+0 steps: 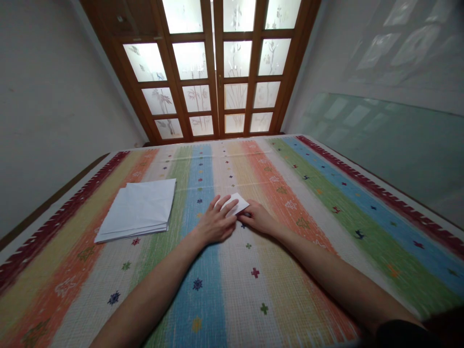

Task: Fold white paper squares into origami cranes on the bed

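A small white piece of folded paper lies at the middle of the striped cloth, between my two hands. My left hand rests over its left side with the fingers apart and stretched across the paper. On the right, my right hand has its fingers curled at the paper's lower right edge, gripping it there. The underside of the paper and some of my right fingertips are hidden.
A stack of white paper sheets lies to the left on the striped cloth. Wooden doors with frosted panes stand beyond the far edge. A glass panel leans along the right wall.
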Available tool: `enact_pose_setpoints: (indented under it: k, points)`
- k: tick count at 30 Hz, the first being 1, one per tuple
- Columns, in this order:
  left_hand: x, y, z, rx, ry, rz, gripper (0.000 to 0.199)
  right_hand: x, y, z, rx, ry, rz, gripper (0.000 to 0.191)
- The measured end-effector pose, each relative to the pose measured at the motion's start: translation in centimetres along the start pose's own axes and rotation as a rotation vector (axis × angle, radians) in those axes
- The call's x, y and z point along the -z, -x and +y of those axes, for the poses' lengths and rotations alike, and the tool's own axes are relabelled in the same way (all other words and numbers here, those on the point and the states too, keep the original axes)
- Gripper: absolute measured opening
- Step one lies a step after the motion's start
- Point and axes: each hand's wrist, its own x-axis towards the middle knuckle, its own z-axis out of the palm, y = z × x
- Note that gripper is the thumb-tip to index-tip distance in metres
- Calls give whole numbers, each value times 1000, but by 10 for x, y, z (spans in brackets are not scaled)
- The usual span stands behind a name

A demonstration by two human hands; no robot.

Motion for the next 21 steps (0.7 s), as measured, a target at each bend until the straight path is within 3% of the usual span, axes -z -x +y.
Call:
enact_pose_setpoints:
  k: [4,11,16,21]
  points:
    - [-4,1,-5,53,-25,114,26,-1,1,2,26,-5,-12,8]
    - [-13,2,-15,27,-279,446,11,2,2,1,-7,-32,-9,11]
    - [-14,-3,-11,27,-366,499,15,2,1,-1,-61,-53,6,17]
    - [-16,-9,-4,36,-436,421,12,-2,-1,-5,-146,36,50,24]
